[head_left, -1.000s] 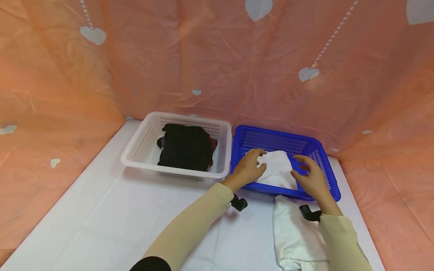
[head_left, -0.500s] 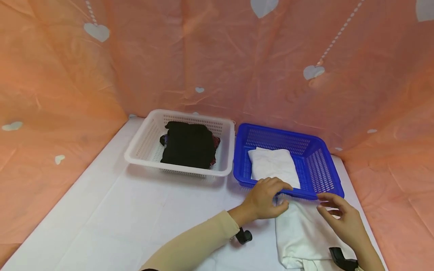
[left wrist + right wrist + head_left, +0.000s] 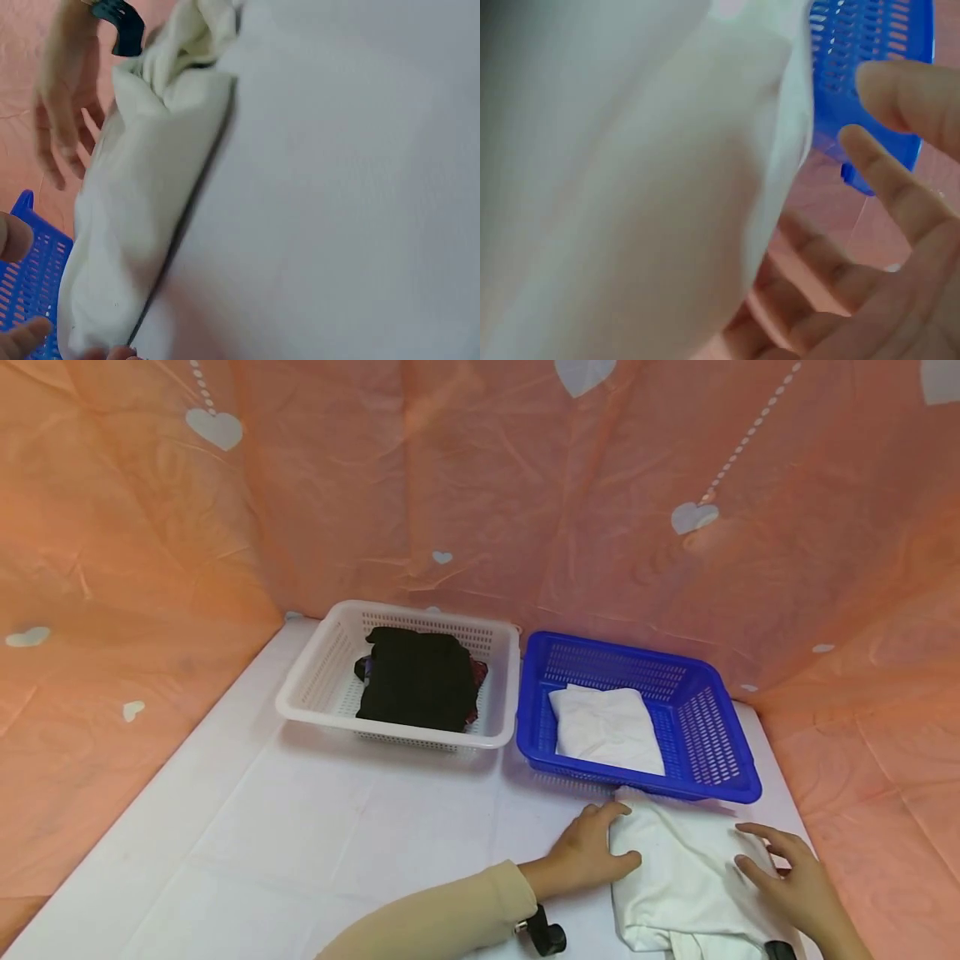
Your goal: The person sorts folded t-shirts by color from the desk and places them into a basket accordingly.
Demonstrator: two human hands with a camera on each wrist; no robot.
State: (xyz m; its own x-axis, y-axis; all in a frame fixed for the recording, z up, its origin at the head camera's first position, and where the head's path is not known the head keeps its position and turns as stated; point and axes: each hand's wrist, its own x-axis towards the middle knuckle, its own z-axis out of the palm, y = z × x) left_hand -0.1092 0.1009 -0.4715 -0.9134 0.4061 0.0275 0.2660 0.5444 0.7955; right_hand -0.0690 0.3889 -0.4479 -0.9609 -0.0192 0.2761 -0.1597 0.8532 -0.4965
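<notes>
A folded off-white garment (image 3: 682,868) lies on the table just in front of the blue basket, its far edge close to the basket's rim. My left hand (image 3: 588,852) is at the garment's left edge, thumb and fingers spread, fingertips overlapping the cloth in the head view. Over its right side is my right hand (image 3: 798,881), fingers loosely bent and apart. In the left wrist view the garment (image 3: 142,187) appears bunched at one end. The right wrist view shows the right fingers (image 3: 900,180) alongside the cloth (image 3: 652,187), not closed round it.
The blue basket (image 3: 637,782) holds a folded white cloth (image 3: 607,727) toward its left. Beside it a white basket (image 3: 397,734) contains a folded black garment (image 3: 420,681) on top of patterned cloth. An orange curtain (image 3: 480,502) with hearts walls the back and sides.
Both hands have left the blue basket, where they were at the white cloth, and moved toward the person to either side of the off-white garment. The white cloth stays in the basket.
</notes>
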